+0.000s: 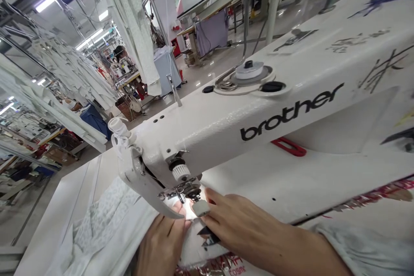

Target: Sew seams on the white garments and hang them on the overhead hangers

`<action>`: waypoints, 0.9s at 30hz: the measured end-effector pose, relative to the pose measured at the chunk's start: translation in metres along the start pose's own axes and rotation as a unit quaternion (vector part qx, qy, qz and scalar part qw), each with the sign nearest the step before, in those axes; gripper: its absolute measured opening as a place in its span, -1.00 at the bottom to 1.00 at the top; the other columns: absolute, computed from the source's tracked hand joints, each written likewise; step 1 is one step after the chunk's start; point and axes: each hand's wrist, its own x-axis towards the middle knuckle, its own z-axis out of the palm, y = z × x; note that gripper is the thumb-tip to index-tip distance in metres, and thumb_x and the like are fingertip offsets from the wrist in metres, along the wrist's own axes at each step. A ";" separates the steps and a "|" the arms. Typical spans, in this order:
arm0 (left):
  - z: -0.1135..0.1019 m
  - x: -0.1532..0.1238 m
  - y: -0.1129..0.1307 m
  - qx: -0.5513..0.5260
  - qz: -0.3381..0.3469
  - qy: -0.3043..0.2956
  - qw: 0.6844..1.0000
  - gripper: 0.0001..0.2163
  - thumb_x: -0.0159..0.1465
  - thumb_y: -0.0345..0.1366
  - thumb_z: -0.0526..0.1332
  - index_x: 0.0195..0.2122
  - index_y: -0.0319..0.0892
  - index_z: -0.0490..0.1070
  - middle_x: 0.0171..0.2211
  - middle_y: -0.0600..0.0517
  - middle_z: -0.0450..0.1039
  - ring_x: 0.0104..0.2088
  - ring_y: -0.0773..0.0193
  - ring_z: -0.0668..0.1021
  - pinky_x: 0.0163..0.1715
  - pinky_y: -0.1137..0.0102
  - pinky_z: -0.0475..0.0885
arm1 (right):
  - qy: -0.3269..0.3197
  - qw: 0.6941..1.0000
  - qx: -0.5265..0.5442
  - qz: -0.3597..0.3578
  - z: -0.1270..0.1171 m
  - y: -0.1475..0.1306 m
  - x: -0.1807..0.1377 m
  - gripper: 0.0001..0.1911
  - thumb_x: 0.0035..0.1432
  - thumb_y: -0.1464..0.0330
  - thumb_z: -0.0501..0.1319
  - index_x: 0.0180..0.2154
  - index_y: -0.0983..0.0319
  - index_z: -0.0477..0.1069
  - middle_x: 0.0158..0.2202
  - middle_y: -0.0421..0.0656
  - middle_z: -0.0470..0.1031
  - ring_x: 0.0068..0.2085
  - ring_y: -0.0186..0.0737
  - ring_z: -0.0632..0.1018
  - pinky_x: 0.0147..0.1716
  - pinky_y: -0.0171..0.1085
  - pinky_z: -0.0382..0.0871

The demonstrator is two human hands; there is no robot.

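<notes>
A white sewing machine [210,125] marked "brother" reaches across the view, its needle area lit from below. White patterned fabric [110,224] is bunched on the table to the left and runs toward the needle. My left hand [164,235] is closed on the fabric just left of the needle, fingertips pinched together. To the right of the needle, my right hand [236,220] has its fingers bent down beside the presser foot; its fingertips are partly hidden by the machine head. Part of the fabric edge under the needle is hidden too.
A red clip-like tool [289,145] lies on the machine bed behind the arm. A bobbin winder [249,71] sits on top of the machine. White garment pieces [129,26] hang from rails at the left. Farther back are other worktables and a person [121,54].
</notes>
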 end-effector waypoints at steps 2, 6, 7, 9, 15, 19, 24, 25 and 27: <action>0.005 -0.004 0.001 0.014 -0.018 -0.001 1.000 -0.73 0.37 -0.37 -0.05 -0.23 -0.15 0.46 -0.47 0.03 0.43 -0.39 0.29 0.52 -0.28 0.43 0.47 | -0.003 1.000 0.005 0.004 0.001 0.001 0.000 -0.72 -0.13 0.71 0.02 -0.47 0.22 0.21 -0.45 -0.15 0.34 -0.38 -0.14 0.41 -0.66 -0.26 0.04; 0.013 -0.008 0.001 0.013 -0.048 0.010 0.999 -0.74 0.37 -0.36 -0.03 -0.28 -0.12 0.47 -0.46 0.04 0.43 -0.33 0.29 0.52 -0.21 0.43 0.45 | -0.009 1.000 0.012 0.011 0.006 0.004 -0.002 -0.71 -0.11 0.71 0.00 -0.47 0.20 0.18 -0.46 -0.15 0.31 -0.37 -0.14 0.38 -0.66 -0.27 -0.04; 0.014 -0.008 0.001 0.011 -0.051 0.017 0.998 -0.73 0.37 -0.35 -0.02 -0.31 -0.12 0.47 -0.46 0.04 0.43 -0.33 0.29 0.52 -0.21 0.43 0.45 | -0.007 1.000 0.009 0.011 0.008 0.004 -0.003 -0.71 -0.11 0.71 -0.01 -0.47 0.20 0.17 -0.46 -0.14 0.31 -0.36 -0.13 0.38 -0.66 -0.27 -0.05; 0.015 -0.007 0.001 0.009 -0.050 0.023 0.998 -0.73 0.36 -0.35 -0.01 -0.36 -0.12 0.46 -0.45 0.03 0.43 -0.33 0.29 0.52 -0.21 0.42 0.45 | -0.003 1.000 0.001 0.013 0.010 0.004 -0.003 -0.72 -0.11 0.71 0.00 -0.47 0.21 0.17 -0.47 -0.14 0.30 -0.34 -0.11 0.39 -0.65 -0.27 -0.06; 0.012 -0.001 0.000 -0.011 -0.059 0.009 0.998 -0.74 0.36 -0.36 0.00 -0.33 -0.09 0.47 -0.48 0.06 0.42 -0.34 0.28 0.53 -0.30 0.41 0.48 | 0.014 1.000 -0.003 0.021 0.011 0.002 -0.002 -0.72 -0.13 0.71 0.00 -0.46 0.22 0.19 -0.43 -0.11 0.34 -0.36 -0.09 0.39 -0.64 -0.26 -0.11; 0.013 0.000 -0.001 -0.016 -0.047 0.025 0.998 -0.75 0.37 -0.34 -0.02 -0.17 -0.03 0.46 -0.41 0.07 0.49 -0.30 0.26 0.56 -0.25 0.39 0.49 | 0.004 1.000 -0.007 0.023 0.010 0.001 -0.001 -0.70 -0.10 0.72 -0.01 -0.41 0.23 0.23 -0.41 -0.11 0.35 -0.34 -0.11 0.39 -0.64 -0.27 -0.08; 0.015 -0.004 0.000 -0.021 -0.047 0.049 0.997 -0.78 0.37 -0.34 -0.01 -0.18 -0.09 0.43 -0.34 0.04 0.54 -0.23 0.23 0.57 -0.16 0.36 0.48 | -0.006 0.999 0.031 0.026 0.007 0.001 -0.002 -0.73 0.00 0.70 0.00 -0.37 0.25 0.26 -0.38 -0.13 0.39 -0.34 -0.15 0.39 -0.65 -0.26 -0.01; 0.015 -0.004 0.001 -0.029 -0.045 0.051 0.997 -0.78 0.37 -0.35 -0.01 -0.18 -0.10 0.43 -0.33 0.03 0.54 -0.23 0.23 0.57 -0.16 0.37 0.48 | -0.006 0.999 0.046 0.019 0.006 0.002 -0.002 -0.74 0.05 0.69 0.00 -0.32 0.26 0.28 -0.37 -0.14 0.40 -0.34 -0.16 0.40 -0.63 -0.26 0.04; 0.012 -0.005 0.002 -0.042 -0.036 0.051 0.997 -0.76 0.38 -0.36 -0.05 -0.19 -0.11 0.42 -0.28 0.01 0.54 -0.21 0.25 0.57 -0.17 0.39 0.48 | -0.007 0.998 0.067 0.007 0.004 0.002 -0.003 -0.73 0.13 0.68 -0.01 -0.22 0.29 0.30 -0.36 -0.16 0.41 -0.33 -0.18 0.41 -0.59 -0.26 0.13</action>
